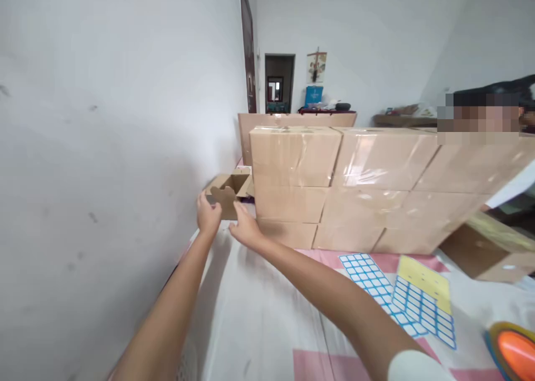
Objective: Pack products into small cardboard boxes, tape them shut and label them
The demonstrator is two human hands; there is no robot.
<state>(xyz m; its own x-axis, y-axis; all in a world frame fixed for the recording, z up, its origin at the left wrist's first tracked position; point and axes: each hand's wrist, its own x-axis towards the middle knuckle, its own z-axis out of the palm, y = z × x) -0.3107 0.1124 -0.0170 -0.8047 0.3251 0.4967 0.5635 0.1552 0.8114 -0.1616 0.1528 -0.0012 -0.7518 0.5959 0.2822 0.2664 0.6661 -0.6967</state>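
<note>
Against the left wall, a small open cardboard box point(246, 182) stands at the end of the carton stack. In front of its opening is a brown cardboard piece point(224, 201) with a wavy, notched top edge; whether it is a flap of the box or a loose piece I cannot tell. My left hand point(208, 213) grips this piece at its left edge, thumb and fingers closed. Just right of the piece, my right hand point(246, 226) has thumb and fingers apart, close to its right edge and beside the stack. Nothing shows in the right hand.
Taped cartons point(292, 175) form a tall row ahead and to the right. Blue-grid label sheets point(376, 286) and a yellow sheet point(426, 281) lie on the pink-and-white cloth point(267, 308). Tape rolls point(516, 347) and an open carton point(480, 247) are at right, near another person.
</note>
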